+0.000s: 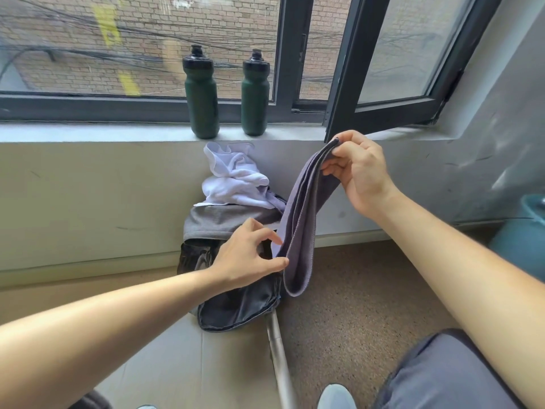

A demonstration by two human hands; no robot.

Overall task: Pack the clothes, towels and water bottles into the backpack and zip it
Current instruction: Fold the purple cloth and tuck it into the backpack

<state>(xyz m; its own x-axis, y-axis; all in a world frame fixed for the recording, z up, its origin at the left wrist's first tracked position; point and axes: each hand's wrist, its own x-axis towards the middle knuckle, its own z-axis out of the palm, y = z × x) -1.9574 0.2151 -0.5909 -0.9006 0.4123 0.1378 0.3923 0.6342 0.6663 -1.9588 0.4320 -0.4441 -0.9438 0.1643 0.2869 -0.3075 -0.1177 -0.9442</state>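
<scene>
Towel hangs folded, long axis running from right of centre down toward the middle of the frame; my right hand pinches its top end between thumb and fingers; my left hand sits at the lower fold, thumb and forefinger tips on the edge, can't tell if they're actually gripping it; the black backpack lies right under that low end, so I reckon the left hand is nearer for guiding it in; both water bottles stand on the sill at upper centre.
</scene>
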